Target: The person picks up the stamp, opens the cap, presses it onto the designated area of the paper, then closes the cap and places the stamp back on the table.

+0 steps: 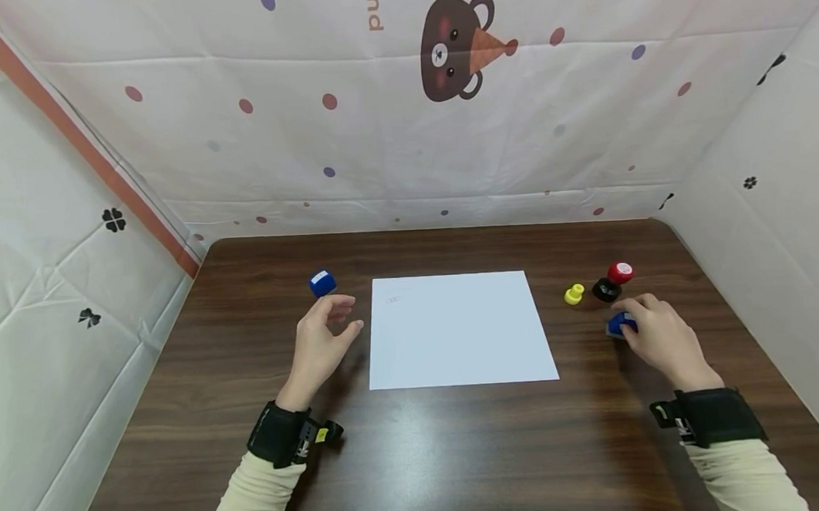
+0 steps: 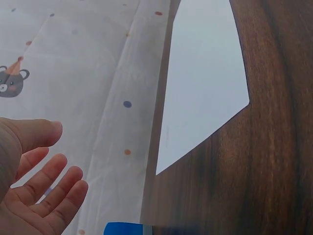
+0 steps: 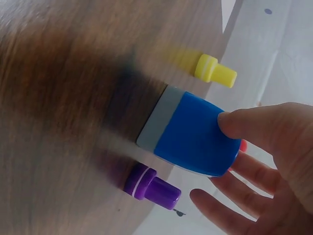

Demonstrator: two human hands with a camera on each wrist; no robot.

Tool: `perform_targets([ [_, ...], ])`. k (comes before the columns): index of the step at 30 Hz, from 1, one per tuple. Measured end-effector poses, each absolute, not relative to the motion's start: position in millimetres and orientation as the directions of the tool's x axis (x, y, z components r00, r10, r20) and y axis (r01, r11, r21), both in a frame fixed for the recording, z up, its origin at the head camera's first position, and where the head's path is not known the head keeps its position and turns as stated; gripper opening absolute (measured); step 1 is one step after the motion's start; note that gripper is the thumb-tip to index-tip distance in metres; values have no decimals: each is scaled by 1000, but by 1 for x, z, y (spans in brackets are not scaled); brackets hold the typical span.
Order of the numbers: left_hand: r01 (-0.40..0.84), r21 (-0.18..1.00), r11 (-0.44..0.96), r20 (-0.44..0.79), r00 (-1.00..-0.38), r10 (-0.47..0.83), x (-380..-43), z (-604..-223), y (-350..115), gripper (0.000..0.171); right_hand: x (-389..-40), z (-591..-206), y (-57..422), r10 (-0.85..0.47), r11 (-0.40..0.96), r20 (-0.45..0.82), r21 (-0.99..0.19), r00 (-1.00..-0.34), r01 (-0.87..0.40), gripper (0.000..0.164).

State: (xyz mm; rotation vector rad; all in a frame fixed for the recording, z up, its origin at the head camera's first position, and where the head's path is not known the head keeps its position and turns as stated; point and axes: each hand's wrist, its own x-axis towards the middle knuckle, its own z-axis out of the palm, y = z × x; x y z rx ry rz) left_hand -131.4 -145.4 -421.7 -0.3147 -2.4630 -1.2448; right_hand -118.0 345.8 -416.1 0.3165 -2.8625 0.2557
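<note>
My right hand [image 1: 664,340] grips a blue stamp [image 3: 195,132] with a grey base, thumb on one side and fingers on the other. In the head view, this blue stamp is partly covered by the fingers, at the table's right side. My left hand [image 1: 317,349] is held up left of the white paper [image 1: 458,330], fingers loosely bent and holding nothing. Just beyond its fingertips is another blue block [image 1: 323,283] with a white label on top. A small faint mark [image 1: 392,299] shows on the paper's upper left.
Near the right hand stand a small yellow stamp [image 1: 574,294] and a black stamp with a red top [image 1: 612,282]. A purple stamp [image 3: 152,187] appears in the right wrist view. Printed white cloth [image 1: 237,156] rises behind and beside the brown table [image 1: 420,455].
</note>
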Motion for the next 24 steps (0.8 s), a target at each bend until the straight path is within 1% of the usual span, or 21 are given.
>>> perform_targets([
  [8,340,743,576,390,-920,39,-131,-422,-142,33,-121,-421,348,-214,958,275,-130,-937,-257,30],
  [14,320,755,572,371,-928,30,-130,-423,-139,32,-122,-421,349,-223,952,287,-142,-932,-272,28],
  [20,316,766,560,361,-932,33,-130,-427,-138,32,-124,-420,342,-233,936,349,-171,-908,-306,27],
  [24,311,772,555,354,-935,32,-131,-429,-134,31,-128,-418,331,-220,926,363,-216,-906,-311,28],
])
